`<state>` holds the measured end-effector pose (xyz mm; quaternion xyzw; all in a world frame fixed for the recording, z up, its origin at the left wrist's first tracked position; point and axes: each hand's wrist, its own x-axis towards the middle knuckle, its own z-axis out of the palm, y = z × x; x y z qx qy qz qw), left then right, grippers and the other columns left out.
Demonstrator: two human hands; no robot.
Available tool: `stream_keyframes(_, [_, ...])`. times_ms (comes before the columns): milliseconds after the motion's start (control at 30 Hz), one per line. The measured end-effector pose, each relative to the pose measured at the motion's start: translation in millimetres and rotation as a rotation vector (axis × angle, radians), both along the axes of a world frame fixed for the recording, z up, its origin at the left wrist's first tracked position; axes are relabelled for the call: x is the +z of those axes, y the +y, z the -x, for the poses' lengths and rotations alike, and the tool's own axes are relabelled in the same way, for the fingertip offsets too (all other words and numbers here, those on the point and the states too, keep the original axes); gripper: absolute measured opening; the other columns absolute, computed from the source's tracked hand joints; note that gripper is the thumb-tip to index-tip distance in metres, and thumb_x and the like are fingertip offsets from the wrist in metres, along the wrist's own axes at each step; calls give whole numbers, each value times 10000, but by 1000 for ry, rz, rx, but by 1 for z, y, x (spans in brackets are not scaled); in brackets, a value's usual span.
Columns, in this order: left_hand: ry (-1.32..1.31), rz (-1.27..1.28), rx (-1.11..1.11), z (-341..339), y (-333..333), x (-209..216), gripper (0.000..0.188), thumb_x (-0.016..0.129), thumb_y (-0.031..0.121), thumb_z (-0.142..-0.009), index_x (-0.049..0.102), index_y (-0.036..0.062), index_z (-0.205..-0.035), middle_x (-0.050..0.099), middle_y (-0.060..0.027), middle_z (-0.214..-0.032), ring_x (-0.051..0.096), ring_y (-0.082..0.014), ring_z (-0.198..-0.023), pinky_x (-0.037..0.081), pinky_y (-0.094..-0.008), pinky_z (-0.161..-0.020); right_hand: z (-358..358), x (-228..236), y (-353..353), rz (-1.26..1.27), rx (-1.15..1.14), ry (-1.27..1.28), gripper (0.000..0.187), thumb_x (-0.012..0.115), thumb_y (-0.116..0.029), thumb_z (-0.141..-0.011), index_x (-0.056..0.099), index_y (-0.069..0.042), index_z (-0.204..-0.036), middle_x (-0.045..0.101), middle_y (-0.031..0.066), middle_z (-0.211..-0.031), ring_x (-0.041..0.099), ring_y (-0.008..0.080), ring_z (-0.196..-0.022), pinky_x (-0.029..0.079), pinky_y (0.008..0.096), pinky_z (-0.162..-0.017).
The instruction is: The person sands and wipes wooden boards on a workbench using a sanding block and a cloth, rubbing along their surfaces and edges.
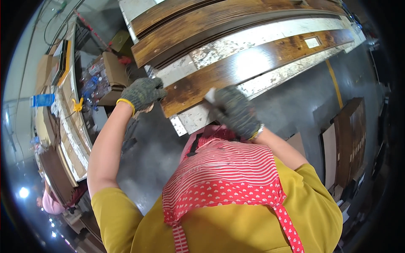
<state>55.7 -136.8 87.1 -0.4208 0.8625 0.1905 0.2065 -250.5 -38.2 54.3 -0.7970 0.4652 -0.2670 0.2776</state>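
The gloved left hand grips the end of the dark plank on the counter while the right hand holds a pale cloth (or pad) against it, wiping barely begun near this end.

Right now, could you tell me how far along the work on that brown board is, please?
The brown board already lies flat on the workbench. In hand: the gloved left hand steadies its near corner while the gloved right hand presses a small white object on the end. The pale strips alongside look untouched.
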Motion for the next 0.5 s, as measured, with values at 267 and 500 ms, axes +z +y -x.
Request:
stream_keyframes(267, [164, 5, 23, -14, -14, -31, 317, 598, 364, -854, 632, 63, -945, 640, -185, -887, 619, -361, -862, 479, -444, -789, -79, -35, 6, 212, 237, -12, 313, 635, -114, -770, 606, -61, -1077, 603, 148, -944, 601, 312, -910, 493, 423, -807])
stream_keyframes(500, [391, 91, 633, -28, 32, 11, 291, 580, 325, -861, 643, 68, -980, 647, -155, -928, 628, -328, -892, 492, -402, -804, -101, 16, -4, 137, 475, -185, 185, 543, -73, -799, 602, -23, -966, 589, 126, -845, 608, 288, -790, 492, 398, -683])
